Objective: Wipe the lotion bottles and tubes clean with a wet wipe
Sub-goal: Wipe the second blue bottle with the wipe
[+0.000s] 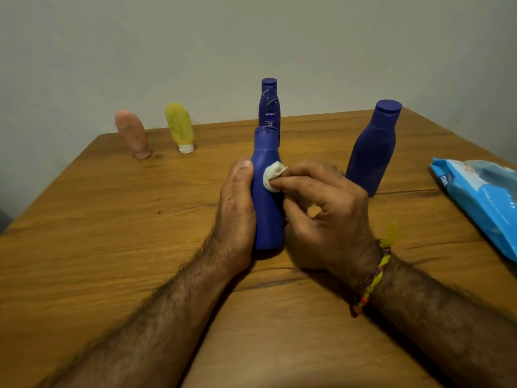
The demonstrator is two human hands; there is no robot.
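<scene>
Hands work together at the centre of the surface [112, 219]: the left hand [237, 208] wraps the near blue bottle [267, 208], thumb up its side, while the right hand [321, 208] pinches a bunched wet wipe [272, 176] against its shoulder. Upright on its base, the bottle looks like smooth, stiff plastic, probably light and slick once damp, so a grip round its lower body seems steadiest. Another blue bottle [372, 149] stands just right of it, well clear.

Wipes pack [481, 203] cut off by right edge; print unreadable. Rear bottle [269, 107] lower part hidden behind held bottle [267, 197]. Left hand [237, 208] fingers hidden behind it.
</scene>
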